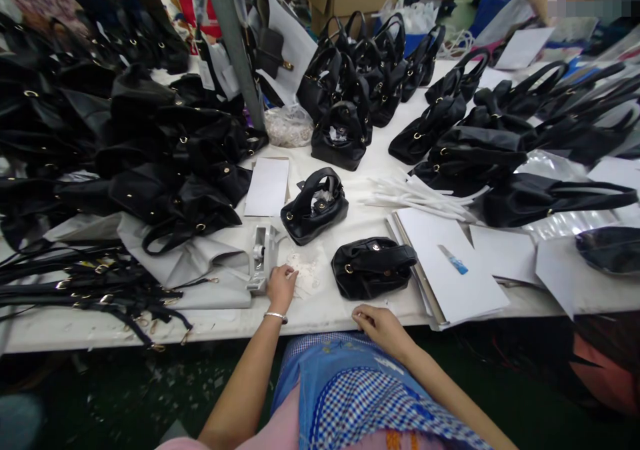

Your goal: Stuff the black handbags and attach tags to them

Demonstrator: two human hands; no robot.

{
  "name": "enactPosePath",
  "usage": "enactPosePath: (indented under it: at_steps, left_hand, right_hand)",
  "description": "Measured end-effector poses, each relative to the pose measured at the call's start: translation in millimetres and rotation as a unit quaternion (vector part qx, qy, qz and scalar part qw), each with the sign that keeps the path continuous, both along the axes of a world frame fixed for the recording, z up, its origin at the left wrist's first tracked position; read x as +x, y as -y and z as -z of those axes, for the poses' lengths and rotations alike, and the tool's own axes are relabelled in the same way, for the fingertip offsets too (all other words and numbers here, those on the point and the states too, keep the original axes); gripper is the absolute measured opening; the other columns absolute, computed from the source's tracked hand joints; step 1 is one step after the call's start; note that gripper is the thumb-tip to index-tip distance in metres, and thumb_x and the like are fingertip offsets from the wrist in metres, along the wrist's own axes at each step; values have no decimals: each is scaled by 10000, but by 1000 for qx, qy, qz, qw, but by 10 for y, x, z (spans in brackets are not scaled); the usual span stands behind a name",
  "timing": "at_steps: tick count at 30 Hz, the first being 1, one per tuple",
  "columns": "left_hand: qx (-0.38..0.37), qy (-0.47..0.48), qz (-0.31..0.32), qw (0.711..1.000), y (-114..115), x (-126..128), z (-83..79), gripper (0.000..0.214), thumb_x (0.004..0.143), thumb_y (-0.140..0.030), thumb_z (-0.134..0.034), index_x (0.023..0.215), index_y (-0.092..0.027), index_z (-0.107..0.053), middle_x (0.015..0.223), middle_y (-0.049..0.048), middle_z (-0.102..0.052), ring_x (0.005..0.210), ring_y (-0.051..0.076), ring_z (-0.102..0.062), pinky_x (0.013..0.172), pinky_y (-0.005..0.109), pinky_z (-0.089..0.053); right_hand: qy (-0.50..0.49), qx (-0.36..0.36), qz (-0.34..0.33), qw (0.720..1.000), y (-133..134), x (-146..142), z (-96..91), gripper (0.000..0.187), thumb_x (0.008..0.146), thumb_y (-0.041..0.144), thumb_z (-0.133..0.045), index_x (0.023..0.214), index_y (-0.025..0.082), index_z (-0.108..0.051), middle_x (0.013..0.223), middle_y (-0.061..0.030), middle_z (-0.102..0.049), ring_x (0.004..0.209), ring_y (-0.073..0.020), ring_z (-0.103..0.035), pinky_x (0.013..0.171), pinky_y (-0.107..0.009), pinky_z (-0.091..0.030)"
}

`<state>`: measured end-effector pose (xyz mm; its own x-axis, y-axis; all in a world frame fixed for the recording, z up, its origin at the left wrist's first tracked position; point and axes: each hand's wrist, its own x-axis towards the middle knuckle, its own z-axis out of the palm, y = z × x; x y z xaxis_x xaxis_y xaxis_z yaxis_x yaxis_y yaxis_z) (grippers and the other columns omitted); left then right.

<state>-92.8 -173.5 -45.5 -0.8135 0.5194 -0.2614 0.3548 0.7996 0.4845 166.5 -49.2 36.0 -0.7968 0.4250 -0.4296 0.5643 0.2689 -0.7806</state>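
My left hand [283, 285], a bracelet at its wrist, is over the table beside a grey tape dispenser [261, 260]. Its fingertips are pinched together at the edge of a clear sheet strewn with tiny pale bits [306, 273]. Whatever they hold is too small to make out. At the table's front edge, my right hand [383, 329] has curled fingers with thumb and forefinger together; I cannot see what is between them. Just beyond it lies a small black handbag [373, 269], apart from the fingers. A second black handbag [315, 207] stands behind the dispenser, its handle up.
Black bags [150, 150] are heaped on the left, above straps with gold clasps [100, 297]. More handbags [345, 130] stand behind. To the right are white boards [445, 270] with a blue-and-white cutter [454, 261], and white strips [420, 195]. A grey post [235, 43] rises behind.
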Motion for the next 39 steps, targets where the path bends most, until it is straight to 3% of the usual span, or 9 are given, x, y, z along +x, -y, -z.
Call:
enactPosePath:
  at_steps: [7,11,17,20,25,29,33,35,39]
  left_hand:
    - [0,-5,-33,999,-124,-86,4,282,866,-408,-502,902,-185,-672,866,87,-660,812,232,-606,678,298,-403]
    - [17,17,-48,999,-226,-136,4,176,803,-360,-584,800,-203,-665,780,65,-661,761,235,-607,651,302,-387]
    - [118,99,-58,986,-156,-185,-96,239,837,-375,-527,841,-173,-654,800,56,-694,778,192,-637,704,281,-449]
    - [171,154,-52,972,-61,-72,-232,339,863,-439,-476,909,-149,-647,905,78,-716,826,180,-659,698,261,-477]
    - [222,279,-92,930,49,145,-340,455,827,-560,-506,954,-137,-616,909,118,-725,713,174,-671,550,233,-436]
    - [179,150,-90,968,3,132,-261,409,808,-547,-553,920,-160,-627,748,58,-676,685,185,-629,611,271,-429]
    - [63,15,-7,998,-166,81,-161,370,775,-525,-625,936,-192,-645,758,46,-636,722,213,-602,640,290,-401]
    - [34,-4,12,999,-250,85,-108,339,758,-492,-656,919,-193,-650,830,68,-639,779,232,-604,661,299,-401]
    - [56,38,-3,998,-305,91,-4,135,756,-324,-656,790,-194,-667,879,73,-635,833,227,-597,720,307,-405]
  right_hand:
    - [-21,-16,-34,999,-15,-347,34,235,896,320,-480,864,200,-680,692,-9,-674,663,-155,-613,622,-217,-404]
    - [-23,-16,-58,998,-4,-484,65,226,895,306,-491,889,202,-691,713,-14,-692,677,-155,-626,629,-215,-411]
    - [-59,-21,-44,997,28,-536,98,214,900,285,-499,901,203,-696,750,-21,-695,711,-161,-634,661,-236,-450]
    - [-134,-19,7,991,63,-614,87,213,892,273,-521,1019,212,-680,965,-56,-694,822,-165,-640,752,-270,-494]
    - [-230,-19,44,972,125,-894,168,426,851,259,-589,1275,236,-562,1287,-100,-574,1132,-209,-568,925,-361,-502]
    - [-192,-54,102,975,177,-1059,360,377,824,213,-577,1199,201,-613,1217,-110,-612,1058,-199,-610,867,-352,-544]
    - [-144,-81,132,977,240,-1045,510,303,813,192,-556,1097,189,-660,1092,-93,-665,939,-176,-655,796,-315,-562]
    - [-127,-85,132,979,269,-994,543,289,803,188,-559,1068,190,-673,1071,-84,-680,898,-175,-668,774,-311,-562]
    - [-97,-70,107,987,289,-880,531,273,794,193,-575,1041,193,-692,1055,-70,-704,840,-177,-677,783,-313,-544]
